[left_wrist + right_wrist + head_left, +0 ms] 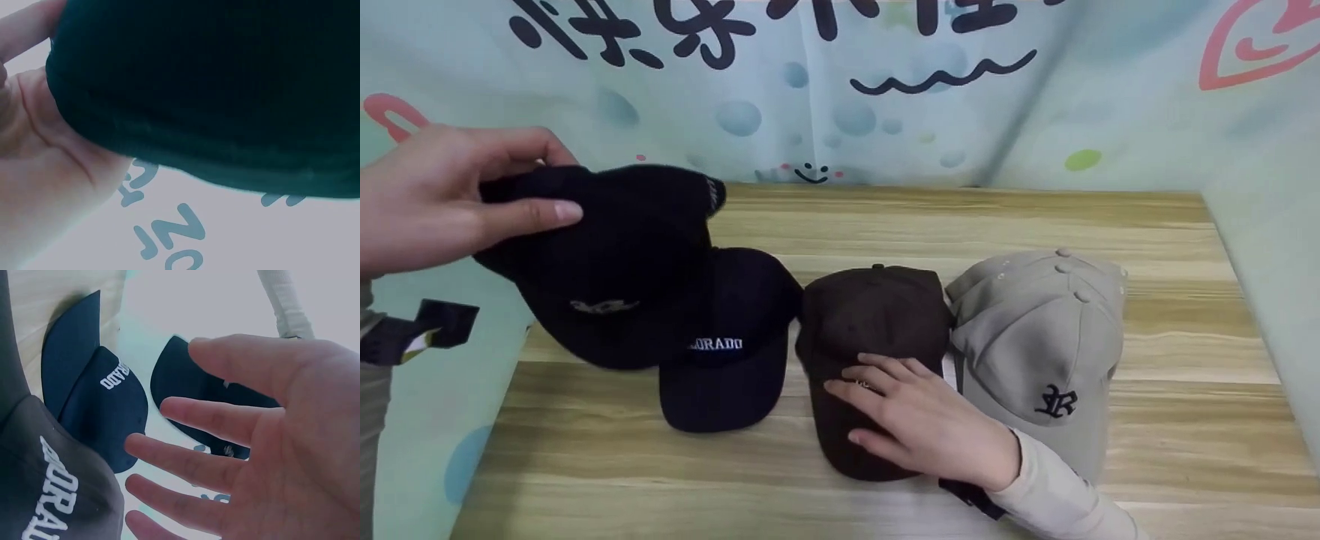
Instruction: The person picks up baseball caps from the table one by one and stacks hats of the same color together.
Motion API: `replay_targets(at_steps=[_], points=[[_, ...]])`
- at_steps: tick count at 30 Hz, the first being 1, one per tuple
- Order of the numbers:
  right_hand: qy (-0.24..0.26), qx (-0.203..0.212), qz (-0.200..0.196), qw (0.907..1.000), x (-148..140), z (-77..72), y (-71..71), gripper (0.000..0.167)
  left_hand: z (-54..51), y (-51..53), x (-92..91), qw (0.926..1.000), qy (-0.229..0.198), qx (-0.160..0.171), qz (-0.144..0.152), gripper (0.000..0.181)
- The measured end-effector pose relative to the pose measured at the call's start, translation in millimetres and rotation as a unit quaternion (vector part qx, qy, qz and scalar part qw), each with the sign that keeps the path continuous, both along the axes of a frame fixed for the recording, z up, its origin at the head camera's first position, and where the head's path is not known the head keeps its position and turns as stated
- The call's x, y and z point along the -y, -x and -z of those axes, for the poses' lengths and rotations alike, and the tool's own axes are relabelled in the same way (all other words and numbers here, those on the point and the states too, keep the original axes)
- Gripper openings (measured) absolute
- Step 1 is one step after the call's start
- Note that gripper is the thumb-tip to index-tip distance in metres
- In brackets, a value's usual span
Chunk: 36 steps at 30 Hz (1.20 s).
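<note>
My left hand (457, 199) grips a black baseball cap (619, 247) at the side of its crown, thumb on the near face, and holds it raised at the left. Its body fills most of the left wrist view as a dark cap (208, 84). Behind and partly under it lies a navy cap (727, 390) with white lettering. My right hand (926, 420) is over the brim of a dark brown cap (877, 315), fingers spread and relaxed; contact is unclear. In the right wrist view the open right hand (264, 444) faces the lettered brown cap (73, 472).
Nested grey caps (1027, 337) with a dark embroidered letter lie to the right of the brown cap. All rest on a wood-grain table (1177, 420). A printed pale-green cloth (810, 105) hangs behind the table's far edge.
</note>
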State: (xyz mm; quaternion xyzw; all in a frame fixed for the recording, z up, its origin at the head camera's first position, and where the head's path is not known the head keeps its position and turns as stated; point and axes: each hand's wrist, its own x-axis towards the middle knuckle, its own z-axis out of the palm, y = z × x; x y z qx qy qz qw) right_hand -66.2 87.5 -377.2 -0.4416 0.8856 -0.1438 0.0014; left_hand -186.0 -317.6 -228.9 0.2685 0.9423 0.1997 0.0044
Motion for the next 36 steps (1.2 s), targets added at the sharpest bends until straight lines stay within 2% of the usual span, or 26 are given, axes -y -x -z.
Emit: replay_targets(at_steps=[2,4,8,11,16,18,19,24,26,28,30,31,33,36], points=[[0.007,0.003,0.000,1.0000,-2,-0.1,1.0,0.047,-0.9,-4.2,-1.8,0.9993,-0.001,0.011,0.035,0.018],[0.013,0.005,0.000,0.9999,-4,-0.3,1.8,0.047,-1.1,-7.3,-6.3,0.9961,-0.014,0.051,0.070,0.018],[0.026,0.012,-0.003,0.9996,-8,-0.3,3.0,0.047,4.9,-8.6,-22.0,0.9794,-0.040,0.144,0.136,0.015],[0.031,0.021,-0.002,0.9993,-11,0.7,3.4,0.047,15.7,-6.9,-37.1,0.9625,-0.050,0.195,0.182,0.013],[0.033,0.033,0.002,0.9989,-15,2.8,3.4,0.046,39.9,-5.1,-59.1,0.9185,-0.064,0.295,0.256,0.025],[0.034,0.036,0.003,0.9988,-16,3.1,3.3,0.046,50.8,-3.2,-63.8,0.9035,-0.067,0.329,0.266,0.029],[0.034,0.038,0.003,0.9987,-17,3.1,3.3,0.045,56.4,-1.3,-65.3,0.9001,-0.066,0.334,0.271,0.030],[0.036,0.053,0.009,0.9979,-17,2.6,3.0,0.045,80.5,14.8,-69.6,0.8919,-0.059,0.378,0.241,0.030],[0.035,0.059,0.011,0.9976,-18,2.6,2.6,0.045,87.9,22.6,-70.1,0.8939,-0.053,0.391,0.212,0.031],[0.035,0.064,0.012,0.9973,-18,2.6,2.3,0.046,94.3,29.3,-70.5,0.8999,-0.053,0.394,0.180,0.031],[0.035,0.068,0.012,0.9970,-19,2.7,1.9,0.046,99.8,33.7,-70.4,0.9170,-0.039,0.366,0.154,0.033],[0.034,0.068,0.012,0.9970,-20,2.7,1.8,0.045,102.7,35.0,-70.3,0.9276,-0.030,0.343,0.145,0.034],[0.033,0.069,0.013,0.9970,-20,2.8,1.6,0.045,109.1,36.6,-70.0,0.9440,-0.018,0.303,0.130,0.034],[0.030,0.067,0.014,0.9972,-21,2.8,1.5,0.045,116.6,35.9,-70.5,0.9612,-0.008,0.251,0.115,0.032]])
